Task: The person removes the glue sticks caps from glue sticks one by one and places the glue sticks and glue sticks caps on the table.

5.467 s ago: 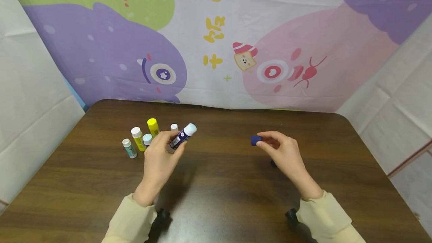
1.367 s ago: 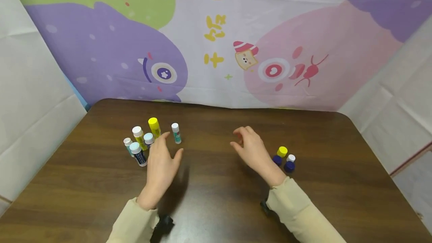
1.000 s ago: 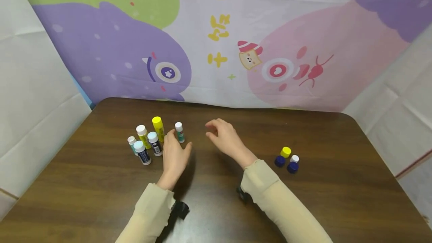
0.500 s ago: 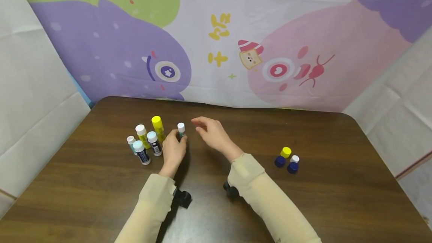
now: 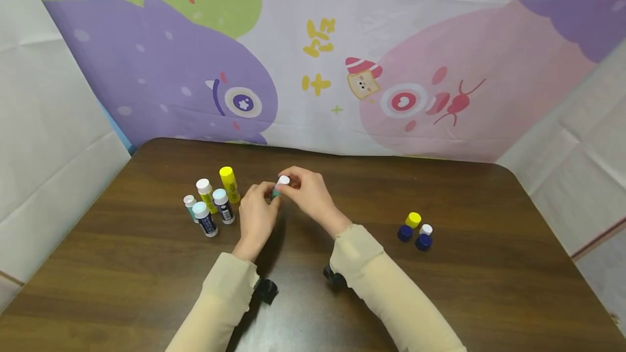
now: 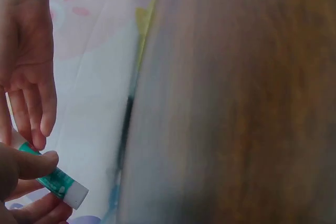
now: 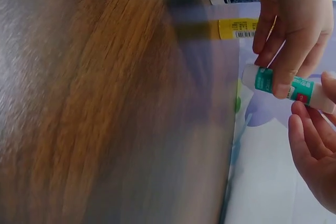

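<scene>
Above the table, my left hand (image 5: 256, 217) grips a small glue stick (image 7: 263, 79) by its green label. The stick is tilted, its white cap (image 5: 283, 180) towards my right hand (image 5: 312, 195). Thumb and fingertips of that hand pinch the cap, as the right wrist view shows. The left wrist view has the stick's white base (image 6: 76, 195) jutting out past my left thumb. The cap is still on the stick. Part of the label is hidden behind my fingers.
Left of my hands several glue sticks stand upright: a yellow one (image 5: 230, 184), a white-topped yellow one (image 5: 207, 196), navy ones (image 5: 225, 208) and a small teal one (image 5: 191, 208). At right lie loose caps: yellow (image 5: 413, 220), white (image 5: 426, 230) and two navy (image 5: 424, 242).
Earlier my hands held a navy glue stick and a navy cap; both were set down. My left hand has since lifted the small green glue stick, and my right hand has come left onto its cap.
</scene>
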Demonstrator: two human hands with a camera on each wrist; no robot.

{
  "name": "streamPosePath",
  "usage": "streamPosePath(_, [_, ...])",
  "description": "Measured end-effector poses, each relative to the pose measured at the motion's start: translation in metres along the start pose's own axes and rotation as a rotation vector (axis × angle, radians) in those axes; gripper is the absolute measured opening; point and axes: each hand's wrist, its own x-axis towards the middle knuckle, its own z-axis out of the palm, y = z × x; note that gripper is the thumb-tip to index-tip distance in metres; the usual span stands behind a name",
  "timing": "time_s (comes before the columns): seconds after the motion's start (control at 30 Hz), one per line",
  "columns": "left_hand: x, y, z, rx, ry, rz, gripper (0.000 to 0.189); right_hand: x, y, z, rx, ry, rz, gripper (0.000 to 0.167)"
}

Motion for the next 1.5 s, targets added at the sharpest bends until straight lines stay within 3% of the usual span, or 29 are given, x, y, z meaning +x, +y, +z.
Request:
streamPosePath(0.17, [-0.005,0.004,-0.003,0.002,0.005,0.041,0.017,-0.007,0.001,-0.008,-0.024,0.017,0.002,0.026])
streamPosePath(0.43, [-0.017,0.017,-0.017,0.125,0.018,0.366,0.022,-0.037,0.003,-0.031,0.039,0.035,0.059,0.022])
streamPosePath(0.57, [-0.023,0.027,-0.022,0.121,-0.002,0.434,0.021,-0.051,0.002,-0.041,0.050,0.043,0.060,0.018])
streamPosePath(0.93, [-0.034,0.047,-0.026,0.073,-0.078,0.472,0.022,-0.072,-0.002,-0.064,0.020,0.046,0.023,0.017])
streamPosePath(1.23, [-0.035,0.050,-0.021,0.066,-0.132,0.454,0.023,-0.078,0.002,-0.074,-0.008,0.036,0.011,0.018])
streamPosePath(1.5, [-0.032,0.039,-0.028,0.002,-0.107,0.306,0.024,-0.084,0.014,-0.091,-0.059,0.092,0.055,0.018])
